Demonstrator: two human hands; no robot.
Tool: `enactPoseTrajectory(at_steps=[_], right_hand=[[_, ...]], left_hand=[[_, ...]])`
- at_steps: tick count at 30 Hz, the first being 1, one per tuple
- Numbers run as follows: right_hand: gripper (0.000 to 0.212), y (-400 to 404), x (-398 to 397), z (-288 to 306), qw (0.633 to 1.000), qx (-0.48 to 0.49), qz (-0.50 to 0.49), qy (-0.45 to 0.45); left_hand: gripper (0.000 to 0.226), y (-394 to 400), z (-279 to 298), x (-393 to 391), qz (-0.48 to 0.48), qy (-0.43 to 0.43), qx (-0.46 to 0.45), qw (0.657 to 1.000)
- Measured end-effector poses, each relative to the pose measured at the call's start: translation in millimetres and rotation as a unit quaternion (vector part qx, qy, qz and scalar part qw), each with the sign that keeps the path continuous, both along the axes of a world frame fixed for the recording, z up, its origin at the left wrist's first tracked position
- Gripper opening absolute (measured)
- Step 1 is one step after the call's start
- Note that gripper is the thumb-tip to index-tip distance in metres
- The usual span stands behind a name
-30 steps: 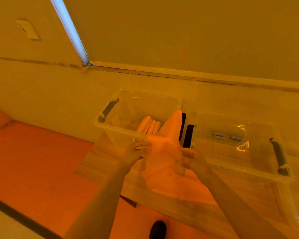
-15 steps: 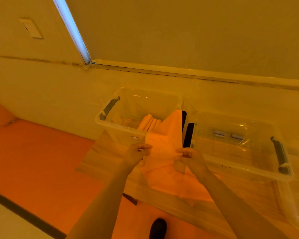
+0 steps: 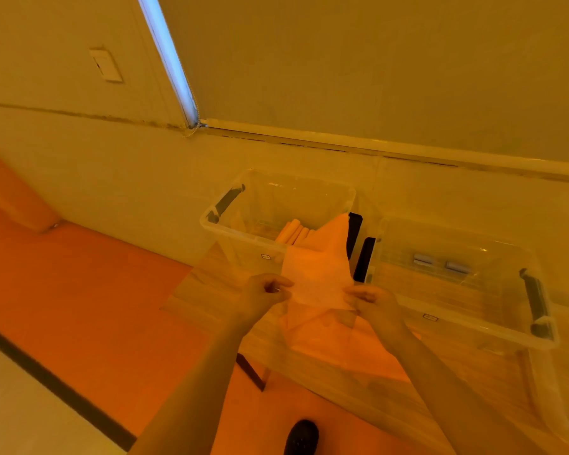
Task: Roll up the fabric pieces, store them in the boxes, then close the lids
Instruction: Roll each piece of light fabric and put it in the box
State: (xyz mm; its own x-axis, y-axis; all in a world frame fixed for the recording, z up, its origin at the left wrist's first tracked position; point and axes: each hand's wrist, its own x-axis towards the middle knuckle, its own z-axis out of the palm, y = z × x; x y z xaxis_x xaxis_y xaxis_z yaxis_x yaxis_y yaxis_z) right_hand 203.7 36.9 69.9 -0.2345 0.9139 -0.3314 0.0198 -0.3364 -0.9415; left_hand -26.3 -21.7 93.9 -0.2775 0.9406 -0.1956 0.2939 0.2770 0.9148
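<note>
The left hand (image 3: 264, 292) pinches the left edge of a thin orange fabric piece (image 3: 316, 277), thumb and fingers curled onto the cloth. The right hand (image 3: 372, 302) grips the right edge of the same piece at about the same height. The fabric piece is held up above the light wooden desk (image 3: 457, 372), between the two hands, with its upper corner rising in front of the boxes and its lower part hanging toward the desk surface. A further flat layer of orange fabric (image 3: 339, 349) lies on the desk below the hands, near the front edge. Two clear plastic storage boxes stand side by side along the rear edge of the desk, both without lids. The left clear plastic box (image 3: 243, 238) has a dark handle on its left end and contains several rolled orange fabric pieces (image 3: 293, 232) lying side by side against its right half. The right clear plastic box (image 3: 473, 320) has a dark handle on its right end; whether it holds any fabric cannot be determined. A dark shoe (image 3: 301, 436) is visible on the orange floor (image 3: 96, 307) beneath the front edge of the desk.
</note>
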Motion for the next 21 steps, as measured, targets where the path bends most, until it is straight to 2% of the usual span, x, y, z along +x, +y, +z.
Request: enactPoseTrajectory(at_steps=[3, 7, 15, 21], right_hand=[[0.024, 1, 9, 15, 0.998, 0.044, 0.031, -0.032], [0.032, 5, 19, 40, 0.995, 0.084, 0.036, -0.031], [0.018, 19, 43, 93, 0.983, 0.178, 0.034, -0.031], [0.015, 28, 59, 128, 0.968, 0.243, 0.023, -0.057]], left_hand=[[0.024, -1, 15, 3, -0.002, 0.013, 0.023, 1.000], [0.021, -1, 43, 14, -0.009, 0.025, 0.051, 0.998], [0.019, 0, 100, 33, -0.012, 0.044, 0.064, 0.997], [0.012, 6, 132, 50, -0.020, 0.093, 0.120, 0.988]])
